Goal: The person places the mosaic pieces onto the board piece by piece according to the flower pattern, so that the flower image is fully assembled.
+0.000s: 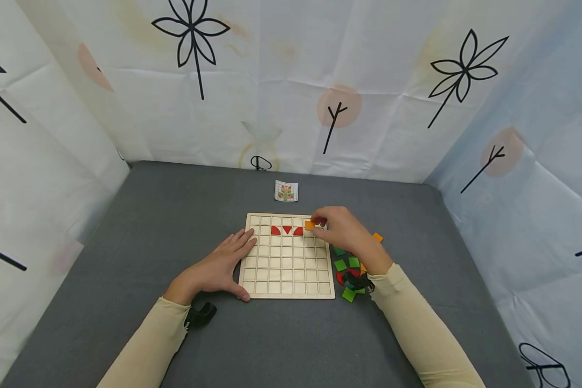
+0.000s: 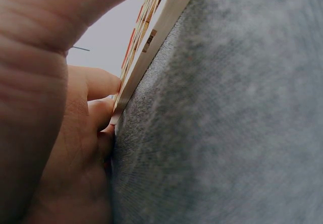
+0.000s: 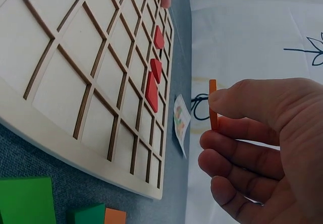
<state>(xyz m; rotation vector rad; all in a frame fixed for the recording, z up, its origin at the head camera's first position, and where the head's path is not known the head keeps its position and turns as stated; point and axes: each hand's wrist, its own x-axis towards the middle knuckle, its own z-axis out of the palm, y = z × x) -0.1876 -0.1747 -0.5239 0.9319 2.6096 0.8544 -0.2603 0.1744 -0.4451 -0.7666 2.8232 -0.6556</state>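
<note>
A wooden grid board (image 1: pixel 287 274) lies on the dark grey table. My left hand (image 1: pixel 218 264) rests along its left edge, fingers spread over the rim and thumb at the near left corner. Between thumb and forefinger, my right hand (image 1: pixel 344 231) pinches a thin orange square tile (image 3: pixel 213 103) above the board's far right part. Three red tiles sit in one row of cells near the far side: a rounded one (image 1: pixel 275 230), a triangle (image 1: pixel 287 230) and another rounded one (image 1: pixel 298 231).
A small pattern card (image 1: pixel 286 191) lies beyond the board. Several loose tiles, such as a green square (image 1: pixel 340 265), a red piece (image 1: pixel 339 277) and an orange one (image 1: pixel 378 237), are scattered right of the board, partly under my right wrist. A white printed cloth (image 1: pixel 291 134) encloses the table.
</note>
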